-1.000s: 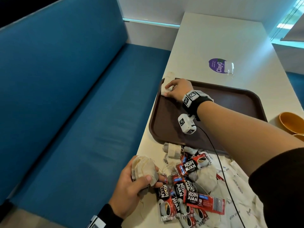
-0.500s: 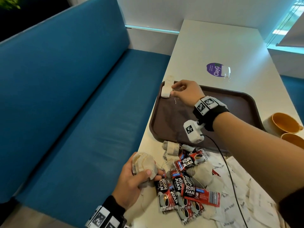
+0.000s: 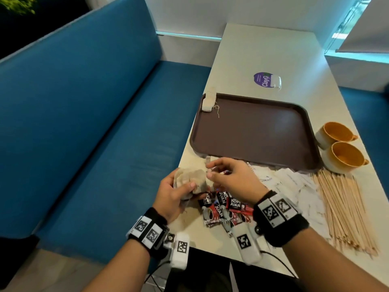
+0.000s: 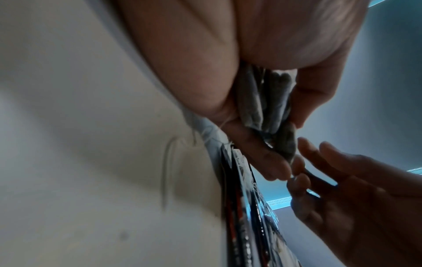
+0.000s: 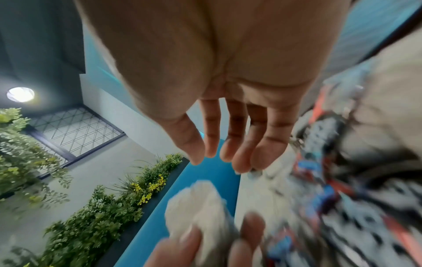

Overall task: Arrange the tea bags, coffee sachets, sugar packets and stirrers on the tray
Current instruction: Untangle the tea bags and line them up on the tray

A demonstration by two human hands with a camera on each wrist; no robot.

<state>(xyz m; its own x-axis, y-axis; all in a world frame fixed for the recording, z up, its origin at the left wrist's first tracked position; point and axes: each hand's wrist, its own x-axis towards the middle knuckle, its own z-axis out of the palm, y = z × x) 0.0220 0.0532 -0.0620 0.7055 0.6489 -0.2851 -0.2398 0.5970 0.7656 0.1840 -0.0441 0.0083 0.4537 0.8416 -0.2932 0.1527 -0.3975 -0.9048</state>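
A brown tray (image 3: 252, 152) lies on the pale table with one tea bag (image 3: 208, 101) propped on its far left corner. My left hand (image 3: 179, 192) grips a bundle of tea bags (image 3: 189, 178) at the table's near left edge; the left wrist view shows the bundle (image 4: 267, 101) pinched between thumb and fingers. My right hand (image 3: 212, 171) hovers just right of the bundle, fingers loosely extended and holding nothing (image 5: 219, 155). Red and black coffee sachets (image 3: 227, 207) lie under both hands. White sugar packets (image 3: 294, 182) and wooden stirrers (image 3: 345, 207) lie to the right.
Two orange-lined cups (image 3: 339, 144) stand by the tray's right side. A purple sticker (image 3: 264, 80) is on the table beyond the tray. A blue bench (image 3: 105, 133) runs along the table's left edge.
My right hand let go of the tea bag at the tray's far left corner and drew back to the bundle in my left hand. The left hand kept its grip.
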